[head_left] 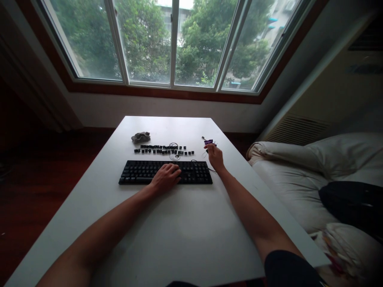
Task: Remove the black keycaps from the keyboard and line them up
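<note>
A black keyboard (137, 172) lies across the white table. My left hand (166, 175) rests palm down on its middle-right keys, fingers spread a little and lying over them. Past the keyboard's right end, my right hand (216, 158) is raised slightly with its fingertips pinched together. Thin wire-like lines and a small dark piece show beside those fingertips, too small to name. Just beyond them is a small purple object (208, 142), partly hidden by the fingers. Behind the keyboard, loose black keycaps (163, 151) stand in two rough rows, with thin rings near them.
A crumpled grey cloth (141, 137) sits at the table's far left. The keyboard's cable (212, 170) runs off its right side. To the right of the white table (167, 231) is a pale sofa (284, 179) with a dark item on it. Windows (149, 48) face me.
</note>
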Demonstrator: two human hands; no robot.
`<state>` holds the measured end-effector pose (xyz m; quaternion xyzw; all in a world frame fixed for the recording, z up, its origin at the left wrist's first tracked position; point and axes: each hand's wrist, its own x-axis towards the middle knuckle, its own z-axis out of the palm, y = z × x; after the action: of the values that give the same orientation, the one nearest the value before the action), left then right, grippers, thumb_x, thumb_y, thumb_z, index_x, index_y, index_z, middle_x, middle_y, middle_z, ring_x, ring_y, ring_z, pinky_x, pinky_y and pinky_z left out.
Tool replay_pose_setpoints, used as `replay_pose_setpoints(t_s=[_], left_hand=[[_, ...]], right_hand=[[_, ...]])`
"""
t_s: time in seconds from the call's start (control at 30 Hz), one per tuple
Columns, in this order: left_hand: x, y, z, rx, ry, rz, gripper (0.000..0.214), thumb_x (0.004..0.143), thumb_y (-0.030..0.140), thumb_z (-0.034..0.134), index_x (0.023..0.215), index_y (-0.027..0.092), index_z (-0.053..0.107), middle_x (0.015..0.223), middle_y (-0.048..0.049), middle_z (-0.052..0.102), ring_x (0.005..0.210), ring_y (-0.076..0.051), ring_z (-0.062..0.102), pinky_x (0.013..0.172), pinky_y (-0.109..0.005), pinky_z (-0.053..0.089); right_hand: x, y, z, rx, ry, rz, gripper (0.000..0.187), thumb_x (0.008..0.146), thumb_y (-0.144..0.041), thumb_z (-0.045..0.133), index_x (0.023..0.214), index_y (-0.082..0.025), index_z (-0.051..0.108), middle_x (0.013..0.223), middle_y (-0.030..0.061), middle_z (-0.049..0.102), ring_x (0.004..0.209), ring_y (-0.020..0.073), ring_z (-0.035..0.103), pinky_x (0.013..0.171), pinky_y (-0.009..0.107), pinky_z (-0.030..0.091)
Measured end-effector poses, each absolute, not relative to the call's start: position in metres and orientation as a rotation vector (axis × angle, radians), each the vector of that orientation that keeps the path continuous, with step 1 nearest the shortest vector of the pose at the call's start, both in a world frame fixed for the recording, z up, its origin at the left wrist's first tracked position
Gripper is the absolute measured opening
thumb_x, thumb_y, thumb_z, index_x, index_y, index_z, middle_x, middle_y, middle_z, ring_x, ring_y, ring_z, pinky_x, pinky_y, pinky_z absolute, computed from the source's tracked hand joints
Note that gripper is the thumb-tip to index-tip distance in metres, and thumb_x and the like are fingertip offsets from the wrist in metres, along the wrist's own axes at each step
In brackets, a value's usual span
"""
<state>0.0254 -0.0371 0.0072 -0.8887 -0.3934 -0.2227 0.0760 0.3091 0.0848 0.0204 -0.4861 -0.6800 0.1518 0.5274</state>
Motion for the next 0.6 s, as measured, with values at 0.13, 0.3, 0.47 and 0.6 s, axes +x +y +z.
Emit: replay_pose_setpoints(t_s=[0.13, 0.3, 0.47, 0.6], left_hand=[[0.041, -0.044, 0.008, -2.713, -1.097, -0.573, 0.027, 0.096, 0.029, 0.052, 0.120, 0.020, 0.059, 0.129, -0.0114, 0.057, 0.119, -0.028, 0.051, 0.101, -0.045, 0.042], [0.063, -0.050, 0.011, -2.742, -1.121, -0.531, 0.028, 0.093, 0.029, 0.055, 0.119, 0.018, 0.058, 0.131, -0.0122, 0.056, 0.122, -0.028, 0.050, 0.103, -0.045, 0.041], [0.079, -0.044, 0.014, -2.730, -1.217, -0.594, 0.039, 0.090, 0.033, 0.059, 0.125, 0.018, 0.055, 0.135, -0.0133, 0.053, 0.124, -0.029, 0.048, 0.106, -0.046, 0.039], [0.085, -0.040, 0.015, -2.763, -1.182, -0.580, 0.047, 0.087, 0.034, 0.062, 0.130, 0.019, 0.053, 0.139, -0.0143, 0.051, 0.128, -0.030, 0.045, 0.107, -0.047, 0.037]], right_hand=[[0.308, 0.068, 0.013, -1.077, -1.460, 0.707, 0.043, 0.096, -0.057, 0.045, 0.097, -0.020, 0.066, 0.067, 0.0013, 0.056, 0.057, 0.0152, 0.053, 0.054, 0.028, 0.043], [0.300, 0.063, -0.001, -1.037, -1.373, 0.892, 0.032, 0.085, -0.048, 0.061, 0.104, -0.021, 0.062, 0.071, -0.0010, 0.058, 0.059, 0.0137, 0.054, 0.054, 0.026, 0.045], [0.295, 0.063, -0.002, -1.081, -1.409, 0.810, 0.025, 0.085, -0.041, 0.057, 0.100, -0.022, 0.059, 0.065, -0.0028, 0.055, 0.056, 0.0139, 0.051, 0.052, 0.025, 0.042], [0.295, 0.063, -0.002, -1.109, -1.442, 0.797, 0.020, 0.082, -0.037, 0.058, 0.096, -0.023, 0.054, 0.060, -0.0049, 0.051, 0.050, 0.0136, 0.046, 0.049, 0.025, 0.038]])
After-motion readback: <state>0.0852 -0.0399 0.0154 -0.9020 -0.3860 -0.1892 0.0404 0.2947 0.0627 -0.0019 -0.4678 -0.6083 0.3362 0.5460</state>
